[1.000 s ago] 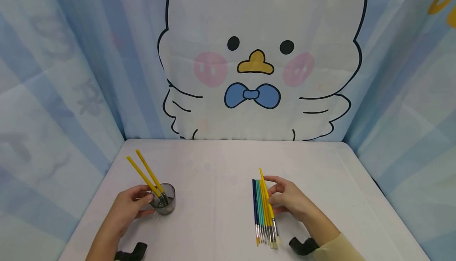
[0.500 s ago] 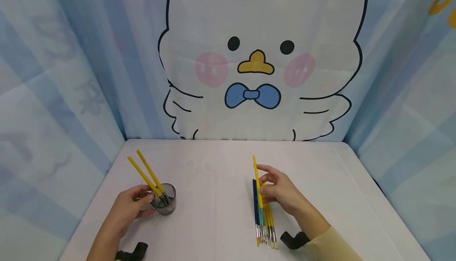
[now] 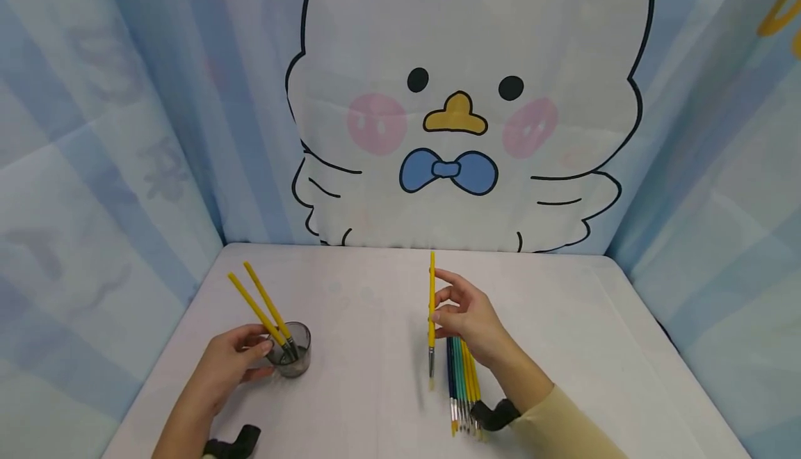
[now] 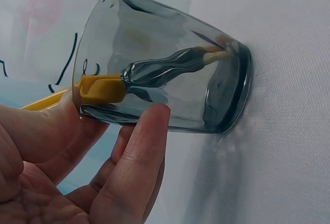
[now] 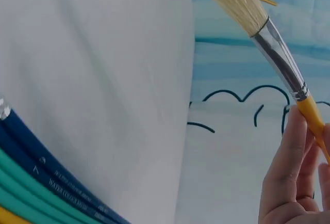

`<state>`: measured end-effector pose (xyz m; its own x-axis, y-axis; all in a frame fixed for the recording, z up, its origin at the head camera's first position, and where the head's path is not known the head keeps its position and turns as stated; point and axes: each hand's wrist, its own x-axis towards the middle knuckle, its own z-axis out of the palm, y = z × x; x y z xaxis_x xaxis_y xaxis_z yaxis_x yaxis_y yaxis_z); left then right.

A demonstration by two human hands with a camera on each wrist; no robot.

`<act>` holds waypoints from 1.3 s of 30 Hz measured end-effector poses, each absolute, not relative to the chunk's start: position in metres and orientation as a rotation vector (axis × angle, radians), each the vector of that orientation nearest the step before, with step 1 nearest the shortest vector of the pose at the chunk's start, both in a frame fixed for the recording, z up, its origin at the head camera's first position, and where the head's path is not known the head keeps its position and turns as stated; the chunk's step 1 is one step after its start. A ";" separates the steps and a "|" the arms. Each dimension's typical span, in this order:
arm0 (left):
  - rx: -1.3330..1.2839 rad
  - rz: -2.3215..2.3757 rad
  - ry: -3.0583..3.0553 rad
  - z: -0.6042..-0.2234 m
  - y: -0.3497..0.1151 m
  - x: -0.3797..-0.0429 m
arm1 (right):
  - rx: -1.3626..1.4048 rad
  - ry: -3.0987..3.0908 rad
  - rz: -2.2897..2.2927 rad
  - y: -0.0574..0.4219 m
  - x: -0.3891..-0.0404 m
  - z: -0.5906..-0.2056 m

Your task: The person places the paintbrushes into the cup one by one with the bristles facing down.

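A smoky clear glass cup [image 3: 302, 349] stands upright on the white table at left. Two yellow-handled paintbrushes [image 3: 253, 300] lean in it, bristles down. My left hand [image 3: 215, 368] holds the cup by its near side, thumb at the rim and fingers along the wall [image 4: 170, 92]. My right hand [image 3: 469, 320] pinches another yellow paintbrush [image 3: 432, 337] by its handle, nearly upright above the table, with pale bristles [image 5: 241, 4] pointing down. Just right of it lies a row of paintbrushes [image 3: 459, 382], dark blue, teal and yellow, partly covered by the right hand and wrist.
The white table [image 3: 363, 403] stretches between the cup and the brush row. Behind it hangs a light blue curtain [image 3: 250, 167] with a cartoon chick. Black wrist mounts [image 3: 494, 415] sit at both wrists, the right one overlapping the brush row's lower end.
My right hand has lifted a yellow paintbrush off the row and carried it left and up, turning it nearly upright. The left hand and cup have stayed in place.
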<state>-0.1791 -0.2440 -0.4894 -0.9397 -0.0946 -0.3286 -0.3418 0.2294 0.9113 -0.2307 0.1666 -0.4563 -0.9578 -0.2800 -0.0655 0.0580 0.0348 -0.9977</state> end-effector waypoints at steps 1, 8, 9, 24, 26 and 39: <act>-0.416 1.786 2.294 -0.490 -0.244 -0.179 | -0.231 2.064 -2.033 0.163 -0.232 -0.456; -0.414 1.795 2.283 -0.489 -0.245 -0.181 | -0.222 2.023 -2.135 0.134 -0.236 -0.456; -0.414 1.793 2.283 -0.489 -0.245 -0.181 | -0.228 2.019 -2.149 0.129 -0.236 -0.456; -0.416 1.804 2.295 -0.489 -0.245 -0.181 | -0.421 1.977 -2.197 0.049 -0.243 -0.450; -0.415 1.810 2.291 -0.489 -0.246 -0.180 | -0.442 1.964 -2.222 0.039 -0.244 -0.448; -0.438 1.811 2.293 -0.490 -0.244 -0.181 | -0.489 1.907 -2.325 -0.018 -0.246 -0.440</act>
